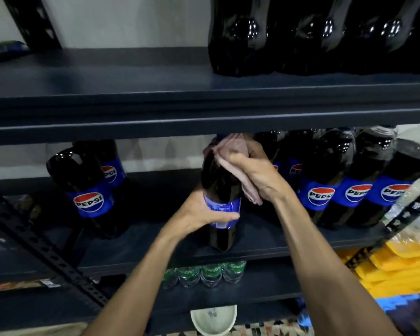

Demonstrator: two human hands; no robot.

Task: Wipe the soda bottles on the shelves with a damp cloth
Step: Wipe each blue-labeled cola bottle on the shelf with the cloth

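At the left of the middle shelf point(155, 235), 2 Pepsi bottles point(89, 200) are standing well apart from your work, one behind the other. Your left hand point(204, 212) is gripping the bottle point(220, 180) you are wiping. Its fingers are curled round the blue label, with the thumb lying across the front. The bottle is leaning slightly and appears to be resting near the front edge of the middle shelf.

That low grip is serving you well, since it is steadying the base while the top is being rubbed. I would be holding firm there and turning the bottle a little at a time with that hand, rather than reaching the cloth round the back blind.

The pink cloth point(230, 147) is lying over the bottle's neck and shoulder, hiding the cap, with a tail hanging down the right side. Your right hand point(260, 175) is holding it, fingers curled over the cloth and pressing it against the plastic. Aim to be drawing it down from the neck toward the label in long strokes, as the curved shoulder is probably where dust is gathering.

Be minding that loose tail. It is dangling near the row of Pepsi bottles point(321, 196) at your right, and your forearm is passing just beside them, so a wide sweep could be tipping 1 over.
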